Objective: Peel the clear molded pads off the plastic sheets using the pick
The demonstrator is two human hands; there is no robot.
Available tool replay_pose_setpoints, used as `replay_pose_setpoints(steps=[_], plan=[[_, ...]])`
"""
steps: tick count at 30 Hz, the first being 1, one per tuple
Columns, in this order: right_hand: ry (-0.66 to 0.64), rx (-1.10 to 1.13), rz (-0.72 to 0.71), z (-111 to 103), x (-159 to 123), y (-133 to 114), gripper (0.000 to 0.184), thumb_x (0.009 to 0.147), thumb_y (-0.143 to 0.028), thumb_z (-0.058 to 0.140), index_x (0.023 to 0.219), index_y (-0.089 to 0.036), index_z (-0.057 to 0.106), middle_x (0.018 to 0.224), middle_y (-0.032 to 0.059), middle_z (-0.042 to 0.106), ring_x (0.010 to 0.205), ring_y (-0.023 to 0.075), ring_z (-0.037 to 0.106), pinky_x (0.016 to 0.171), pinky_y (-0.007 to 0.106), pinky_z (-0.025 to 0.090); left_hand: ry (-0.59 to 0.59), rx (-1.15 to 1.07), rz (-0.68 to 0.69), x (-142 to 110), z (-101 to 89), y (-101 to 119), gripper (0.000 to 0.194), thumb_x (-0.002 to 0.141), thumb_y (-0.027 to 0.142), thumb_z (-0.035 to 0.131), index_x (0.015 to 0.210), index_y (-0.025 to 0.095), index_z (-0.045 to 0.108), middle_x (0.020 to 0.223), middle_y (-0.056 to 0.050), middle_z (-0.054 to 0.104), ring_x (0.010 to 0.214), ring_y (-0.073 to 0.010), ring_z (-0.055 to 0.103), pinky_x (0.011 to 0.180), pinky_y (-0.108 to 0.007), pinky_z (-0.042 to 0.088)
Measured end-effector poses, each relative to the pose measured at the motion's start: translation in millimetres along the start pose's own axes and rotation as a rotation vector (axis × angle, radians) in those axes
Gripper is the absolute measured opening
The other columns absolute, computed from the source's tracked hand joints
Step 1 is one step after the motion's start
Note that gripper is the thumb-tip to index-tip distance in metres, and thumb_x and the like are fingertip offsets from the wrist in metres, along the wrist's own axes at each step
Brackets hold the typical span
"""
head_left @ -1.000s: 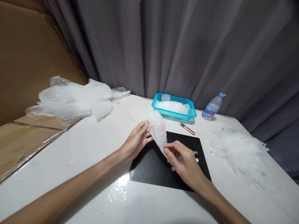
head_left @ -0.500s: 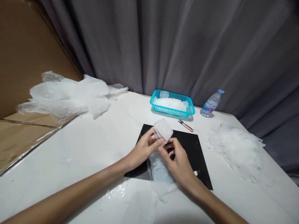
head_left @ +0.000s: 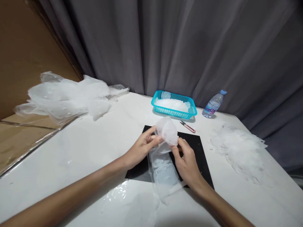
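Observation:
My left hand (head_left: 147, 143) pinches the left edge of a thin, translucent white sheet (head_left: 167, 129), its kind unclear. At that sheet's lower right edge, the thumb and fingers of my right hand (head_left: 186, 157) are closed in a pinch. The held sheet bulges into a rounded, cloudy shape above my fingers. Below, a longer see-through plastic piece (head_left: 164, 173) reaches down over a black mat (head_left: 196, 146) and past its front edge; whether it is joined to the sheet I cannot tell.
Behind the mat stands a turquoise basket (head_left: 174, 114) with white material inside. Small pink-handled thread snips (head_left: 188, 126) lie before it, and a water bottle (head_left: 213, 105) stands to the right. Translucent white sheets are heaped at left (head_left: 71, 97) and right (head_left: 243, 154). Cardboard (head_left: 30, 129) borders the left side.
My right hand has shifted slightly right, and the sheet's top has spread wider between my hands. A small white-tipped thing by my right wrist is now hidden.

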State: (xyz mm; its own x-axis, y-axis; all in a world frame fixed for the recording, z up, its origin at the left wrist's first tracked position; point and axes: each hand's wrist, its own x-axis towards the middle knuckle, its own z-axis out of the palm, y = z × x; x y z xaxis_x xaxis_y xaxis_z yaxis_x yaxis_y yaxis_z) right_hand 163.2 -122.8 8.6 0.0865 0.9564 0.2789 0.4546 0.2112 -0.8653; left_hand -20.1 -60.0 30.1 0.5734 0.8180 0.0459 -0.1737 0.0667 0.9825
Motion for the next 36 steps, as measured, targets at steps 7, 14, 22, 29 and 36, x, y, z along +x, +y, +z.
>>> replay_pose_setpoints(steps=[7, 14, 22, 29, 36], plan=[[0.154, 0.178, 0.12, -27, 19, 9, 0.027, 0.101, -0.041, 0.048, 0.083, -0.022, 0.054, 0.075, -0.0038, 0.052, 0.068, 0.0142, 0.048, 0.062, 0.025, 0.041, 0.282, 0.226, 0.065, 10, -24.4, 1, 0.031, 0.097, 0.05, 0.061, 0.113, 0.024, 0.059, 0.09, 0.0, 0.07, 0.066, -0.0173, 0.068, 0.062, -0.028, 0.057], [0.023, 0.518, 0.435, -16, 34, 49, 0.046, 0.075, -0.062, 0.078, 0.087, -0.021, 0.06, 0.064, -0.0027, 0.061, 0.056, 0.0161, 0.055, 0.054, 0.027, 0.045, 0.345, 0.53, -0.018, 19, -38.1, -32, 0.024, 0.096, 0.046, 0.056, 0.091, 0.024, 0.051, 0.065, 0.006, 0.056, 0.061, -0.0173, 0.058, 0.058, -0.025, 0.044], [-0.089, 0.556, 0.425, -20, 36, 51, 0.044, 0.076, -0.057, 0.083, 0.09, -0.022, 0.062, 0.068, -0.0035, 0.067, 0.059, 0.0153, 0.059, 0.054, 0.027, 0.052, 0.255, 0.441, -0.094, 21, -38.3, -34, 0.028, 0.095, 0.049, 0.062, 0.093, 0.022, 0.053, 0.069, 0.002, 0.064, 0.05, -0.0156, 0.058, 0.051, -0.027, 0.043], [-0.018, 0.558, 0.391, -22, 39, 51, 0.048, 0.073, -0.057, 0.085, 0.093, -0.021, 0.061, 0.068, -0.0043, 0.065, 0.054, 0.0144, 0.059, 0.051, 0.026, 0.052, 0.335, 0.563, 0.037, 13, -35.4, -31, 0.035, 0.093, 0.048, 0.069, 0.111, 0.022, 0.052, 0.099, -0.002, 0.059, 0.077, -0.0164, 0.06, 0.061, -0.026, 0.048], [-0.113, 0.415, 0.112, -26, 29, 13, 0.044, 0.096, -0.057, 0.064, 0.124, -0.024, 0.067, 0.111, 0.0061, 0.078, 0.103, 0.0242, 0.074, 0.085, 0.034, 0.059, 0.005, 0.156, -0.175, 10, -19.0, -17, 0.052, 0.098, 0.067, 0.055, 0.105, 0.017, 0.067, 0.081, -0.007, 0.07, 0.071, -0.0196, 0.064, 0.07, -0.032, 0.051]])
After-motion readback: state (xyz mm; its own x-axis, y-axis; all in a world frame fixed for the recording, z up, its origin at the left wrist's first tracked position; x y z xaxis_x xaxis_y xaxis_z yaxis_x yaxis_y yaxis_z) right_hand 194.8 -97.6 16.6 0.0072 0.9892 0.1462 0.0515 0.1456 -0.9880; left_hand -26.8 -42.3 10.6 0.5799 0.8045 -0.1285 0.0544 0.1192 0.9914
